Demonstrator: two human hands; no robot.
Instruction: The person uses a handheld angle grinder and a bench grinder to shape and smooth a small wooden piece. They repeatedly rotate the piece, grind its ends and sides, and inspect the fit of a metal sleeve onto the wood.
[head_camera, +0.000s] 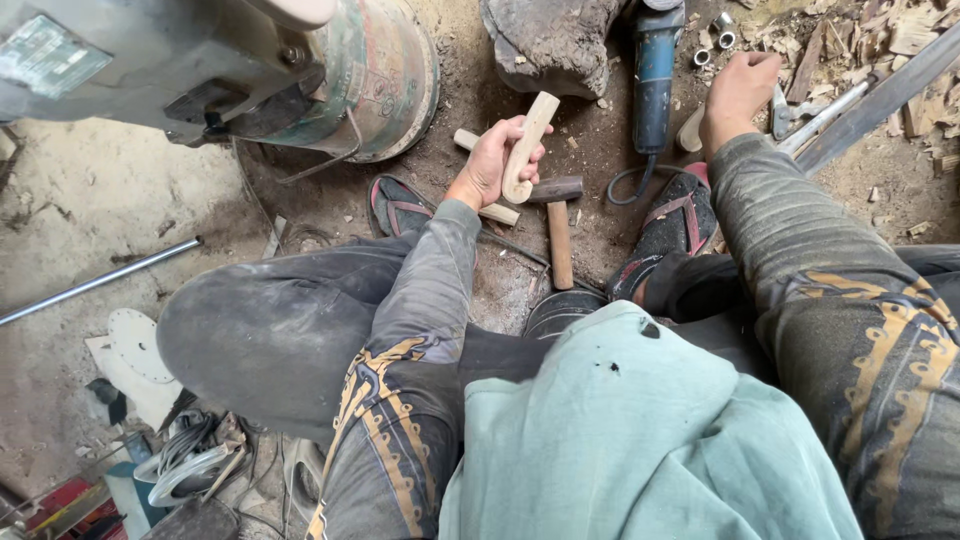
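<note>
Wooden handle blank (526, 146), pale, long axis near upright in my view, narrow end pointing away toward the rock (552, 40), rounded end nearest me; I log it over the hammer (556, 215) on the dirt floor. Left hand (495, 160) fingers wrapped closed around it, forearm extended forward. Right hand (737, 92) reaches beside the blue angle grinder (655, 60), fingers curled down; I cannot tell whether it grips anything.

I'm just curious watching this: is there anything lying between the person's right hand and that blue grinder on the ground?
Nothing visible. The right hand rests on the dirt just right of the blue angle grinder, with only bare ground and a pale wooden piece near the wrist. The left hand holds a curved wooden piece.
</note>
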